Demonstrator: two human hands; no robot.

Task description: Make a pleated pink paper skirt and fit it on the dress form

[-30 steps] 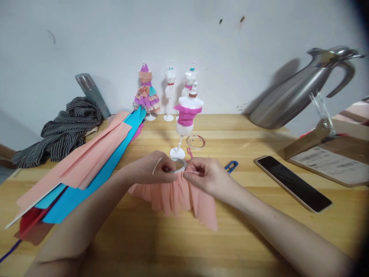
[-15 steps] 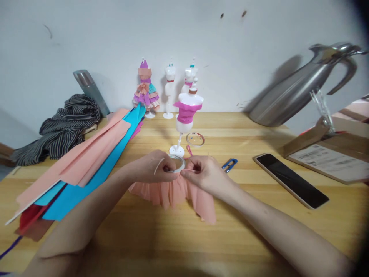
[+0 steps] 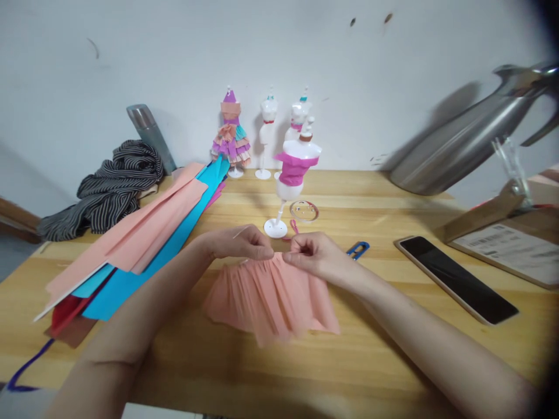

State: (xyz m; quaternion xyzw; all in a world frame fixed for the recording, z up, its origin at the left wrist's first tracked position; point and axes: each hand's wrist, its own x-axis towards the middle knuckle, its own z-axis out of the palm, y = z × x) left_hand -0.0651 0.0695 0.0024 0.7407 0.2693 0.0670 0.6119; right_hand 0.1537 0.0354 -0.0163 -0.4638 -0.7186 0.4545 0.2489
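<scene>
A peach sheet of pleated crepe paper (image 3: 273, 299) hangs fanned out over the table, its top edge gathered. At that edge, my left hand (image 3: 242, 242) is closed in a pinch with thumb and fingertips. Close beside it, my right hand (image 3: 318, 256) pinches the same edge further to the right. Just beyond my hands stands a small white mannequin (image 3: 289, 191) on a round base, wrapped in a magenta paper band (image 3: 297, 170). A pink loop (image 3: 293, 226) and a clear ring-shaped item (image 3: 304, 210) lie near its base.
Peach, blue and red paper sheets (image 3: 144, 233) lie on the left beside a striped cloth (image 3: 120, 183) and a bottle (image 3: 151, 137). Small dress forms (image 3: 231, 131) stand at the wall. Rightward are blue thread snips (image 3: 358, 250), a phone (image 3: 456, 279), a cardboard box (image 3: 506, 250) and a steel jug (image 3: 441, 142).
The tape roll that was at my left hand no longer shows. My left fingers now pinch the paper's edge, and the pleated paper hangs more spread out. The view has shifted slightly left.
</scene>
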